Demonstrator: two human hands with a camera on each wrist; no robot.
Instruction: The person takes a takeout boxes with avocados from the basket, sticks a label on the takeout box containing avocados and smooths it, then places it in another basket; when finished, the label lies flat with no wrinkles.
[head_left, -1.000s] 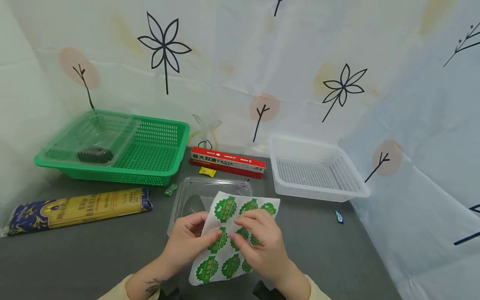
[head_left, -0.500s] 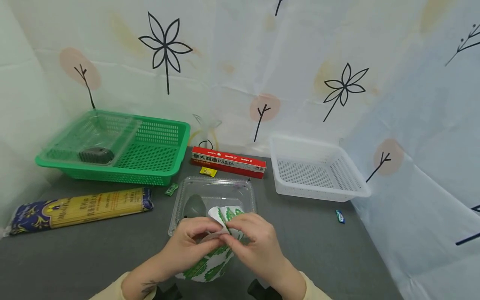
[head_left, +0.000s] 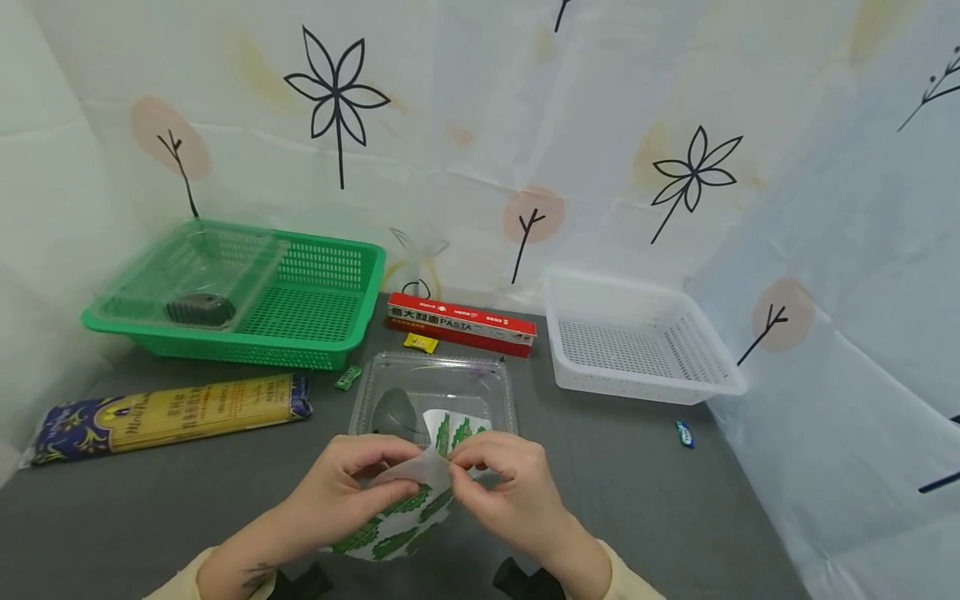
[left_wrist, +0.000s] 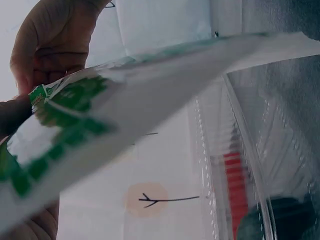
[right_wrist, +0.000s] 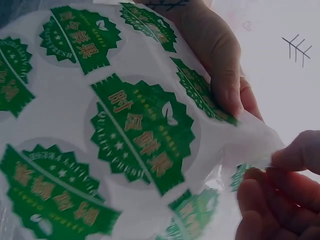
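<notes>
A white sheet of green jagged-edged round stickers [head_left: 405, 525] is bent between my two hands, over the near side of a clear plastic container [head_left: 465, 383]. My left hand [head_left: 348, 483] grips the sheet, thumb on its printed face. The fingertips of my right hand [head_left: 510, 492] pinch the edge of one sticker [right_wrist: 240, 177] at the fold, where its green corner lifts from the backing. Large printed stickers on the sheet fill the right wrist view. A dark oval thing [head_left: 393, 412] shows in the container, partly hidden by the left hand.
A green basket [head_left: 337, 354] at left bears a clear container with a dark block [head_left: 201, 310]. A bag of pasta [head_left: 172, 417] lies before it. Behind are a red pasta box [head_left: 461, 325] and a white basket [head_left: 645, 387]. Small wrapped candies [head_left: 421, 342] lie about.
The sheet went from held flat and raised to lowered and folded over. My right hand has closed to pinch at the fold, and my left hand has shifted slightly left.
</notes>
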